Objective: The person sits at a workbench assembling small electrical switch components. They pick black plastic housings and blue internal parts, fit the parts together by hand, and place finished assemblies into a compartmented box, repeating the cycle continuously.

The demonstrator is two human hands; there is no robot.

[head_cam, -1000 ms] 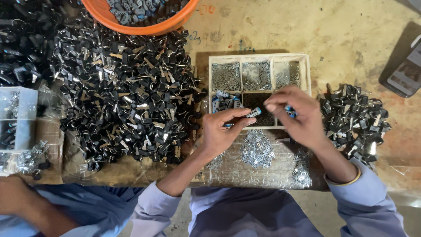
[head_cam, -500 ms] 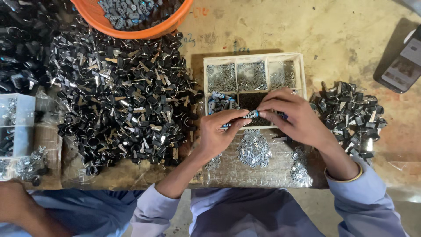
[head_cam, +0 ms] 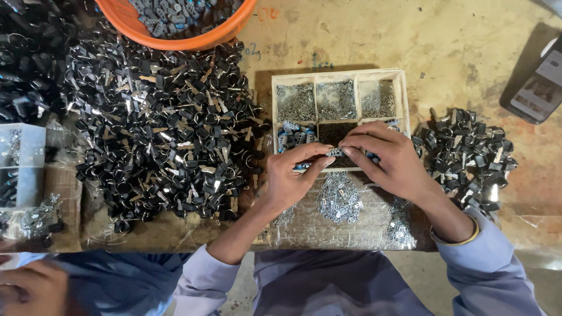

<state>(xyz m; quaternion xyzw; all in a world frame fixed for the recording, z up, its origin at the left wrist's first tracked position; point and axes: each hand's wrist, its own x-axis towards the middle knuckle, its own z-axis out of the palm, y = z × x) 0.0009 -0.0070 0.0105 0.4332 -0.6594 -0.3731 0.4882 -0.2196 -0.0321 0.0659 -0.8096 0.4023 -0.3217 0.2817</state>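
My left hand [head_cam: 293, 178] and my right hand [head_cam: 389, 161] meet over the front edge of a wooden compartment tray [head_cam: 404, 93]. Between their fingertips they pinch a small metal piece [head_cam: 335, 152], left thumb and forefinger on one end, right fingers on the other. A blue part shows under my left fingers. The tray's back compartments hold small silver metal parts, a middle one dark parts, a left one blue-grey parts. Loose silver clips [head_cam: 339, 199] lie on clear plastic just below my hands.
A large heap of black key-like parts with rings [head_cam: 158, 134] fills the left. A smaller black heap [head_cam: 468, 152] sits at right. An orange bowl [head_cam: 234, 23] of grey parts stands at the back. A phone [head_cam: 535, 88] lies far right. Another person's hand [head_cam: 29, 289] is at bottom left.
My hands have shifted slightly left and closer together over the tray's front edge, still working the small metal piece between the fingertips.
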